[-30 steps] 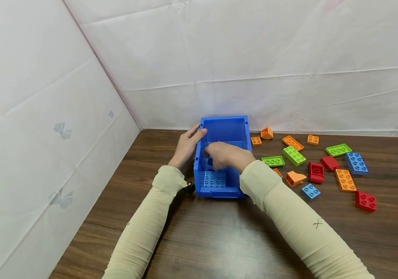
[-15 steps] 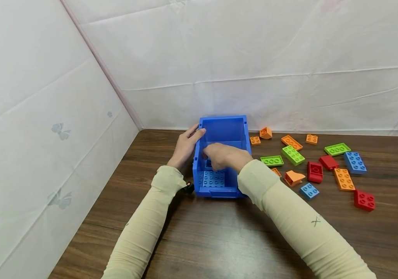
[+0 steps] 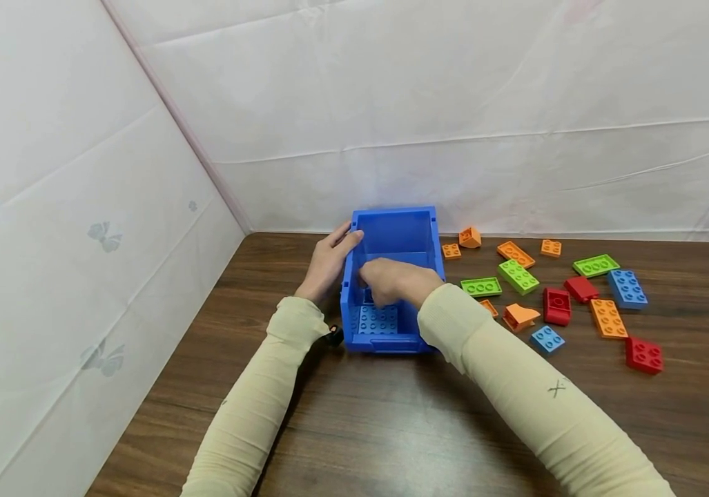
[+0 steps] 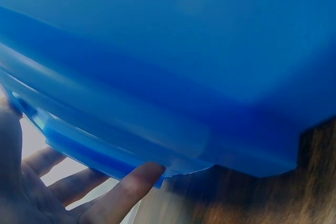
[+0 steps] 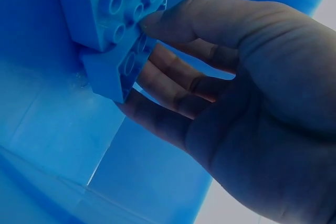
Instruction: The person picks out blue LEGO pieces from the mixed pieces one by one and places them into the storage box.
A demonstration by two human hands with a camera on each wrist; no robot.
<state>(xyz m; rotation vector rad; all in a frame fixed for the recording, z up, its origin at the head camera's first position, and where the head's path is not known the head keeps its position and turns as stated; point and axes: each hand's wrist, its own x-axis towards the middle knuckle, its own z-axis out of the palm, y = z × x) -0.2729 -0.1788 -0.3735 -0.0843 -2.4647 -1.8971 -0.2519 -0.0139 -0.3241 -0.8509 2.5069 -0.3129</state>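
Note:
A blue plastic bin [image 3: 391,343] stands on the table near the back. My left hand [image 3: 328,264] grips its left wall, thumb at the rim; the left wrist view shows the fingers [image 4: 126,195] along the bin's edge. Inside the bin, my right hand [image 3: 394,279] pinches a blue building block [image 5: 113,72] between thumb and fingers, seen in the right wrist view. That block lies against a larger studded blue block [image 5: 89,11] by the bin's wall. A studded blue block [image 3: 377,320] shows at the bin's front; the held block is mostly hidden from the head view.
Loose building blocks lie right of the bin: a green block [image 3: 518,276], a red block [image 3: 643,355], an orange block [image 3: 609,318], a blue block [image 3: 627,288] and several others. White sheeting [image 3: 484,103] hangs behind and at the left of the brown table [image 3: 360,428].
The whole head view has shifted slightly to the left. Both hands keep nearly the same positions at the bin, and the loose blocks lie as before.

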